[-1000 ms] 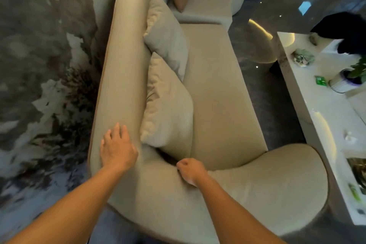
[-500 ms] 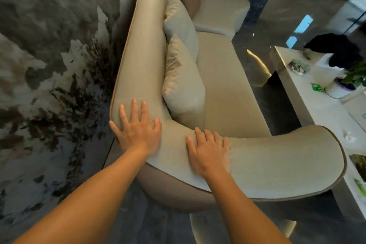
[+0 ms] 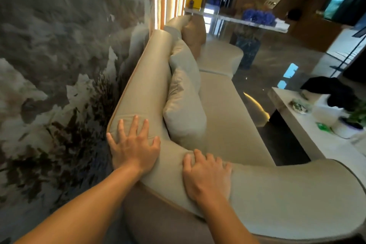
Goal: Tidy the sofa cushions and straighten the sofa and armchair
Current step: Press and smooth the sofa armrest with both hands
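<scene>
Beige smooth curved sofa [image 3: 221,109], left hand [image 3: 134,147] splayed flat, right hand [image 3: 207,176] flat, plump cushion [image 3: 185,117]

Both hands lie flat on the curved corner of the beige sofa [image 3: 227,117]: the left hand [image 3: 133,149] with fingers [image 3: 134,125] spread on the backrest, the right hand [image 3: 207,177] on the armrest. Two pale cushions [image 3: 185,105] lean against the backrest, and a white surface [image 3: 309,130] stands to the right.

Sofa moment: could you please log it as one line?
left hand: flat on sofa back | right hand: on armrest corner | cushions: upright
</scene>
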A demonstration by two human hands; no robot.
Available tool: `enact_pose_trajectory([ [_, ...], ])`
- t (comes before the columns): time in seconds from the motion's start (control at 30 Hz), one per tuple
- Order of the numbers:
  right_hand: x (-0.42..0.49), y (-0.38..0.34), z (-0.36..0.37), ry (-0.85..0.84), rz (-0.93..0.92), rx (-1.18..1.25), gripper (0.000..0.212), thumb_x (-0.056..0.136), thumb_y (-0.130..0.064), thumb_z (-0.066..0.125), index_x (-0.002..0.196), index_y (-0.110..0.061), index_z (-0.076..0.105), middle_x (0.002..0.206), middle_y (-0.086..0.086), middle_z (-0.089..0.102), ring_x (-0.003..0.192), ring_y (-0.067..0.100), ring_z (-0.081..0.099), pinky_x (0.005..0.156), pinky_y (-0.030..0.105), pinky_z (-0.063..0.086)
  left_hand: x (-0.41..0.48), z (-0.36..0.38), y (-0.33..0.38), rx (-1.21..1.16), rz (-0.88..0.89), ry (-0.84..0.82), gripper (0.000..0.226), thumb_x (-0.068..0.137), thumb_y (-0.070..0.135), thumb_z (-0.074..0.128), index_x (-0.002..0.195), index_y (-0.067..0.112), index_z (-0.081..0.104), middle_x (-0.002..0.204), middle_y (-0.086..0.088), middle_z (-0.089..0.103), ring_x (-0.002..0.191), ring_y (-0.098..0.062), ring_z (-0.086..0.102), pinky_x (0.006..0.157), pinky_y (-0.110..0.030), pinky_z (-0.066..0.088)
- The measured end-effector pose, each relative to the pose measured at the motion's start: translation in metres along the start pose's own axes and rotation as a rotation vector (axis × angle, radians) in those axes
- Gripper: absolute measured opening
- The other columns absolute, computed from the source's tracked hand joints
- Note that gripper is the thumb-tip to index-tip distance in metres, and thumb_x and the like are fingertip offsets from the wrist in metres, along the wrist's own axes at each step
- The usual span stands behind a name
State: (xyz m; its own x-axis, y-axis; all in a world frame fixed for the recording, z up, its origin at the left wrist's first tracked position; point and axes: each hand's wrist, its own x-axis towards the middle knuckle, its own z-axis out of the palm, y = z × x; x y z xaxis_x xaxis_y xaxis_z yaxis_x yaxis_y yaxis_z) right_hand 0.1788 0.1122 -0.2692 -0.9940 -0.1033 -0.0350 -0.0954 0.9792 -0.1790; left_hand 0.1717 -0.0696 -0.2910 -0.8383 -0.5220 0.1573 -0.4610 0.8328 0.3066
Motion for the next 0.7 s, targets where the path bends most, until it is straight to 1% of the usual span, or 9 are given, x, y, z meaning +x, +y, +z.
enact_pose_trajectory([
  [0.1, 0.025, -0.021, 0.004, 0.013, 0.041, 0.009, 0.057, 0.092, -0.055, 0.018, 0.125, -0.031, 0.056, 0.124, 0.005, 0.063, 0.114, 0.031, 0.052, 0.098, 0.052, 0.030, 0.035, 0.004, -0.009, 0.001, 0.019, -0.003, 0.072, 0.080, 0.065, 0.025, 0.148, 0.041, 0.024, 0.162, 0.011, 0.014, 0.147, -0.026, 0.000, 0.114, -0.061, 0.001],
  [0.27, 0.057, -0.065, 0.016, 0.024, 0.075, 0.017, 0.052, 0.090, -0.053, 0.018, 0.113, -0.029, 0.059, 0.122, 0.005, 0.064, 0.115, 0.032, 0.051, 0.101, 0.055, 0.028, 0.088, 0.005, -0.035, -0.010, 0.042, 0.001, 0.071, 0.080, 0.066, 0.026, 0.148, 0.045, 0.022, 0.162, 0.013, 0.011, 0.148, -0.024, 0.000, 0.116, -0.058, 0.000],
  [0.33, 0.064, -0.080, 0.021, -0.014, 0.080, -0.001, 0.055, 0.089, -0.053, 0.017, 0.119, -0.030, 0.057, 0.127, 0.005, 0.061, 0.118, 0.031, 0.048, 0.103, 0.056, 0.026, 0.099, 0.003, -0.051, -0.013, 0.054, -0.005, 0.070, 0.080, 0.067, 0.027, 0.147, 0.046, 0.022, 0.162, 0.015, 0.011, 0.148, -0.023, 0.000, 0.117, -0.056, 0.000],
  [0.43, 0.067, -0.103, 0.022, -0.095, 0.091, -0.009, 0.062, 0.089, -0.055, 0.015, 0.135, -0.032, 0.049, 0.136, 0.005, 0.056, 0.123, 0.031, 0.043, 0.104, 0.056, 0.022, 0.113, -0.001, -0.066, -0.015, 0.056, -0.007, 0.067, 0.083, 0.067, 0.032, 0.147, 0.048, 0.023, 0.161, 0.017, 0.010, 0.148, -0.021, 0.000, 0.117, -0.054, 0.000],
  [0.5, 0.073, -0.109, 0.022, -0.133, 0.054, 0.003, 0.067, 0.088, -0.059, 0.013, 0.139, -0.031, 0.046, 0.139, 0.007, 0.054, 0.125, 0.032, 0.043, 0.104, 0.056, 0.023, 0.121, -0.002, -0.072, -0.013, 0.060, -0.010, 0.066, 0.083, 0.067, 0.032, 0.147, 0.049, 0.022, 0.161, 0.017, 0.010, 0.148, -0.021, 0.001, 0.117, -0.054, 0.000],
  [0.57, 0.086, -0.094, 0.013, -0.216, -0.079, 0.060, 0.070, 0.085, -0.067, 0.012, 0.131, -0.031, 0.050, 0.137, 0.010, 0.056, 0.125, 0.032, 0.047, 0.103, 0.053, 0.029, 0.124, -0.001, -0.076, 0.003, 0.072, -0.011, 0.067, 0.082, 0.068, 0.027, 0.146, 0.051, 0.020, 0.162, 0.016, 0.009, 0.148, -0.021, 0.000, 0.116, -0.054, 0.000],
  [0.6, 0.095, -0.078, 0.007, -0.284, -0.134, 0.103, 0.072, 0.084, -0.071, 0.011, 0.129, -0.032, 0.052, 0.138, 0.010, 0.058, 0.126, 0.032, 0.050, 0.103, 0.051, 0.032, 0.125, -0.002, -0.077, 0.011, 0.081, -0.016, 0.066, 0.082, 0.069, 0.024, 0.146, 0.052, 0.019, 0.162, 0.015, 0.008, 0.148, -0.022, 0.000, 0.116, -0.055, 0.000],
  [0.67, 0.111, -0.036, -0.004, -0.423, -0.113, 0.108, 0.080, 0.082, -0.079, 0.008, 0.133, -0.035, 0.053, 0.142, 0.005, 0.057, 0.130, 0.029, 0.051, 0.105, 0.048, 0.035, 0.124, -0.002, -0.077, 0.023, 0.097, -0.030, 0.064, 0.082, 0.069, 0.020, 0.145, 0.056, 0.017, 0.162, 0.014, 0.007, 0.148, -0.023, -0.001, 0.116, -0.056, 0.000],
  [0.7, 0.115, -0.019, -0.007, -0.446, -0.074, 0.080, 0.085, 0.081, -0.081, 0.006, 0.134, -0.036, 0.054, 0.143, 0.003, 0.057, 0.130, 0.028, 0.051, 0.106, 0.048, 0.036, 0.124, -0.003, -0.076, 0.029, 0.100, -0.033, 0.063, 0.082, 0.069, 0.019, 0.144, 0.057, 0.017, 0.162, 0.014, 0.007, 0.148, -0.023, -0.001, 0.115, -0.056, 0.000],
])
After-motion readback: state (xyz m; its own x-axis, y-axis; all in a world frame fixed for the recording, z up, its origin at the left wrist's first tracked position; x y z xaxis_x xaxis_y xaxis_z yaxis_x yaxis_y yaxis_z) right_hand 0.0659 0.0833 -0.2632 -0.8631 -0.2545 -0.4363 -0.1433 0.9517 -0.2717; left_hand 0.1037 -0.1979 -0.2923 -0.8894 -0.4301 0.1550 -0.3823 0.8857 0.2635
